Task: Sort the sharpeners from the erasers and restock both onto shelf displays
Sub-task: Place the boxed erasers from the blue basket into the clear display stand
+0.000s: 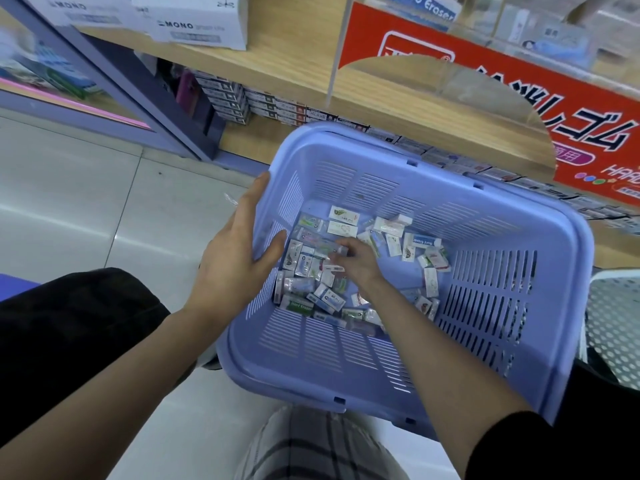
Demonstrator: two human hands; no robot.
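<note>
A lilac plastic basket [540, 306] sits tilted in front of me, its floor strewn with several small wrapped erasers [426, 240] and similar packets. My left hand [235, 251] grips the basket's left rim, thumb inside the wall and fingers outside. My right hand [356, 261] reaches down into the pile and pinches a small clear-wrapped packet [337, 252] between its fingertips. What that packet holds is too blurred to tell.
A wooden shelf [294, 74] runs behind the basket, with rows of boxed stock [277, 105] beneath it, white MONO cartons [197, 22] on top and a red eraser sign [519, 109] at right. A white perforated container [616, 323] stands at right. Pale tiled floor [86, 202] lies left.
</note>
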